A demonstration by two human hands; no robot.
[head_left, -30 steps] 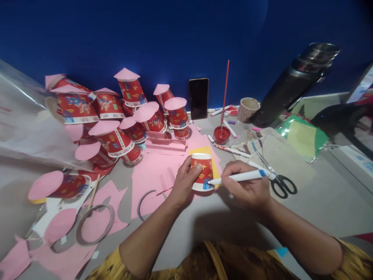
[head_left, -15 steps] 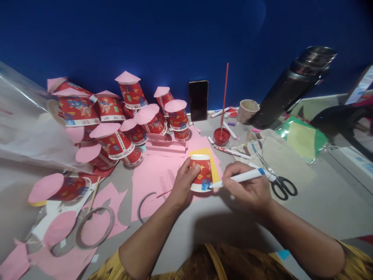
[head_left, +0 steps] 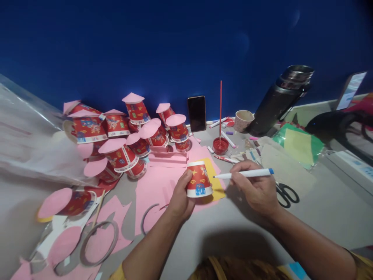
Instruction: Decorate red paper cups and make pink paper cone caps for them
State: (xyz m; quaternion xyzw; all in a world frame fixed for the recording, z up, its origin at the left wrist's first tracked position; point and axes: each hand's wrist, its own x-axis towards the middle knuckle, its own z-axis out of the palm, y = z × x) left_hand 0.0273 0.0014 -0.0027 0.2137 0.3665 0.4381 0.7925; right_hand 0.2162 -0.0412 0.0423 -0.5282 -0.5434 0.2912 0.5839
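Note:
My left hand (head_left: 183,194) is closed around a red paper cup (head_left: 199,178) with yellow stars and a white rim. The cup is upside down, its wide rim lowest, with blue marks near that rim. Between the fingers of my right hand (head_left: 256,189) is a white felt-tip marker (head_left: 247,173). Its blue tip points left and sits just apart from the cup's right side. Under the cup lie a yellow sheet (head_left: 214,182) and pink paper (head_left: 163,179).
Several red cups with pink paper cones (head_left: 115,155) stand stacked at the left. Tape rings (head_left: 99,243) lie nearer. A phone (head_left: 197,113), a red paint pot (head_left: 220,146), a small cup (head_left: 243,121), a black flask (head_left: 279,101) and scissors (head_left: 287,194) are around the back and right.
The marker tip has moved off the cup, up and to the right. My left hand has turned the cup, so different printing and more blue marks show. The view has shifted slightly.

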